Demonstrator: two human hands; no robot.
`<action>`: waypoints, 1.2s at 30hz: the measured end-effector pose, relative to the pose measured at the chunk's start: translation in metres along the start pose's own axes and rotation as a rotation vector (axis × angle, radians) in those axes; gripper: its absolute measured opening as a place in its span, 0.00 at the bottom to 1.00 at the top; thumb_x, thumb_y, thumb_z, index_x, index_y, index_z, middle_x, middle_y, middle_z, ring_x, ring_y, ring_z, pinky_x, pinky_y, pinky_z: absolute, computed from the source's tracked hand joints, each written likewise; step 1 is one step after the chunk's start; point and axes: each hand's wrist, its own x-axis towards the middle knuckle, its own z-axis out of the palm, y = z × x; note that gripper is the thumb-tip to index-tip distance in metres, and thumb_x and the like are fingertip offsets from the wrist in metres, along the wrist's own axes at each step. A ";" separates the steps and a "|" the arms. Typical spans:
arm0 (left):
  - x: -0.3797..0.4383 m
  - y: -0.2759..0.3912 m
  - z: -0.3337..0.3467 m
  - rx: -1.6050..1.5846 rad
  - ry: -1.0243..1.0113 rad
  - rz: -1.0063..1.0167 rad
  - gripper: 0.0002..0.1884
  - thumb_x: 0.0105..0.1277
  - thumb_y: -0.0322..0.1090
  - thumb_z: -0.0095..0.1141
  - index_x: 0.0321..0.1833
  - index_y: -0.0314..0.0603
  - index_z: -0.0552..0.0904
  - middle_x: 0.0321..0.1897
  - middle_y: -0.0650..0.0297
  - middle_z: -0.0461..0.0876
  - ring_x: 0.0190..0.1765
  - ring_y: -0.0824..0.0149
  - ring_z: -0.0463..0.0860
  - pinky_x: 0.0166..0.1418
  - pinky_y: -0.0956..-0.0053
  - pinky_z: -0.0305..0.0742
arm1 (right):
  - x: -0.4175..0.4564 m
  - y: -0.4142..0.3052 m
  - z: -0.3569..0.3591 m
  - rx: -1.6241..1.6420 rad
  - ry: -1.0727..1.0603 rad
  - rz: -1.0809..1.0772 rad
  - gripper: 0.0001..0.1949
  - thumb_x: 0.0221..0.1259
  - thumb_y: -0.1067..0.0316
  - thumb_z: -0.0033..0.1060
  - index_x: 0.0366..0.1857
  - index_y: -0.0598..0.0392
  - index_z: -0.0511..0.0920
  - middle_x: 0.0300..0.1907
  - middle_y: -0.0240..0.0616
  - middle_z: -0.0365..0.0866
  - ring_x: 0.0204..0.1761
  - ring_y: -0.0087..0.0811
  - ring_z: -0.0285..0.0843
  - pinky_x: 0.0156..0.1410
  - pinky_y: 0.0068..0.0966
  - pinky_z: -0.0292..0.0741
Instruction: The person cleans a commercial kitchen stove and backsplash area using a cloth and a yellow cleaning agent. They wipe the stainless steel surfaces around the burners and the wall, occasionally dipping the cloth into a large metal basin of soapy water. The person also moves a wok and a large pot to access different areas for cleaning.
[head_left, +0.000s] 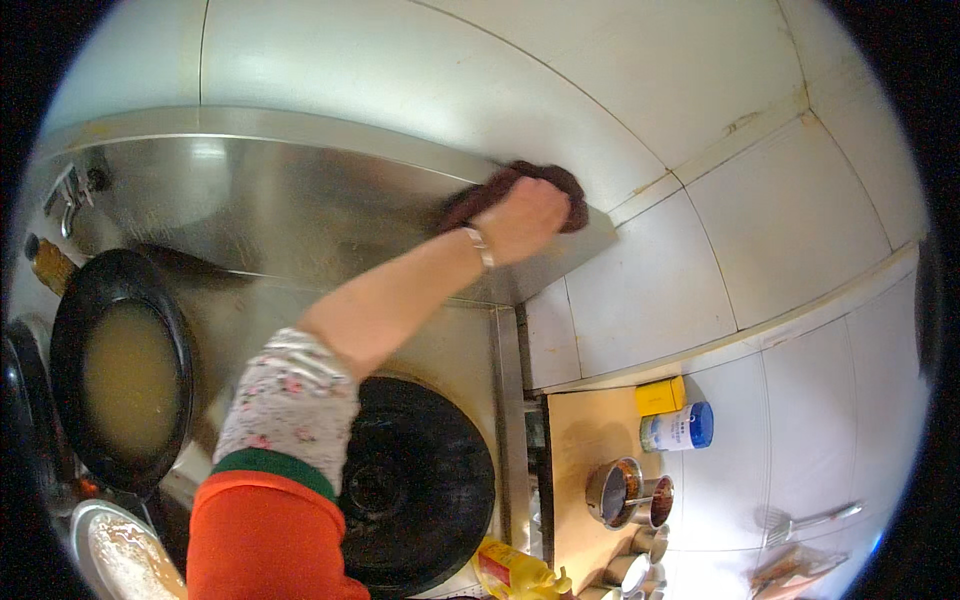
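My left hand (529, 214), with a bracelet at the wrist, presses on a bunched dark maroon cloth (574, 191) at the right end of a stainless-steel ledge (300, 129) against the wall. The hand and cloth are slightly blurred, and the fingertips are partly hidden. Below the forearm lies a large round black pan or lid (420, 487), partly covered by my sleeve. A black wok (131, 382) with cloudy liquid stands at the left. My right hand is out of view.
A metal tap (71, 202) is at the far left, above the wok. A bowl (124, 551) with pale contents sits lower left. A yellow bottle (517, 574) stands near the bottom edge. Right, a wooden-coloured shelf (577, 427) holds metal pots (615, 491), a blue-lidded jar (679, 427) and a yellow box (660, 396).
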 end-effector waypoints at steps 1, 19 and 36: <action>-0.021 -0.013 -0.011 0.120 0.101 0.033 0.17 0.58 0.33 0.45 0.49 0.32 0.74 0.39 0.56 0.76 0.43 0.61 0.74 0.45 0.66 0.68 | 0.001 -0.012 -0.007 0.074 0.028 0.047 0.10 0.53 0.61 0.54 0.27 0.56 0.78 0.27 0.47 0.80 0.31 0.44 0.79 0.37 0.41 0.73; 0.087 0.080 0.086 0.024 0.072 0.201 0.11 0.59 0.33 0.44 0.41 0.38 0.75 0.46 0.56 0.77 0.51 0.57 0.74 0.60 0.63 0.64 | 0.001 -0.049 -0.043 0.329 0.024 0.153 0.11 0.51 0.63 0.58 0.37 0.56 0.76 0.29 0.46 0.81 0.31 0.37 0.76 0.36 0.36 0.73; -0.216 -0.099 0.062 0.043 -0.517 0.296 0.14 0.60 0.28 0.45 0.48 0.36 0.77 0.54 0.55 0.73 0.57 0.60 0.71 0.63 0.69 0.65 | 0.016 -0.106 -0.099 0.491 -0.070 0.202 0.19 0.50 0.70 0.60 0.49 0.56 0.74 0.32 0.44 0.81 0.33 0.29 0.74 0.36 0.30 0.73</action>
